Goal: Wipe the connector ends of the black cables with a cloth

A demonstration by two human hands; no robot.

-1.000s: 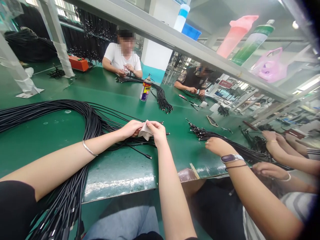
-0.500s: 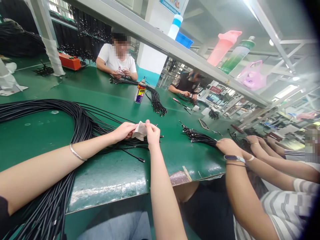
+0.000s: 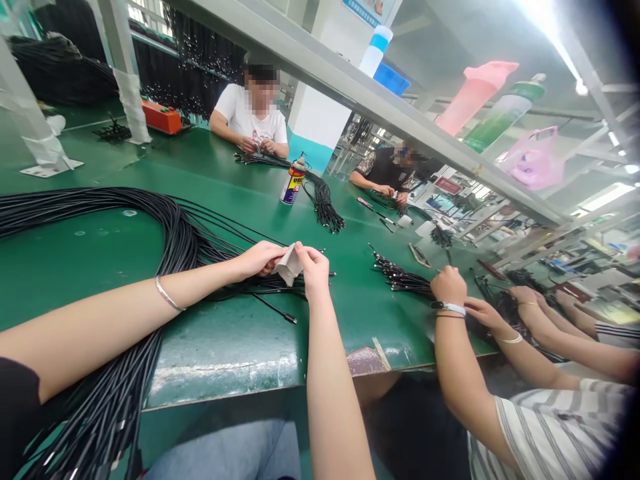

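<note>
My left hand [image 3: 260,258] and my right hand [image 3: 314,263] meet over the green table [image 3: 220,340], both pinched on a small white cloth [image 3: 289,265] held between them. A thin black cable runs through the cloth; its plug end [image 3: 290,319] lies on the table just in front of my hands. A thick bundle of black cables [image 3: 165,240] sweeps from the far left, under my left forearm and off the table's front edge. A thin silver bangle [image 3: 167,295] sits on my left forearm.
A spray can [image 3: 293,181] stands mid-table beside another cable bundle [image 3: 325,203]. A co-worker's hand [image 3: 449,285] on my right grips a further bundle [image 3: 400,275]. Two more people sit across the table. An orange box [image 3: 160,117] sits far left; bottles stand on the overhead shelf.
My hands stay together on the cloth with only small finger movement. The co-worker's hand on my right has drawn closer to their cable bundle. The view shifted slightly.
</note>
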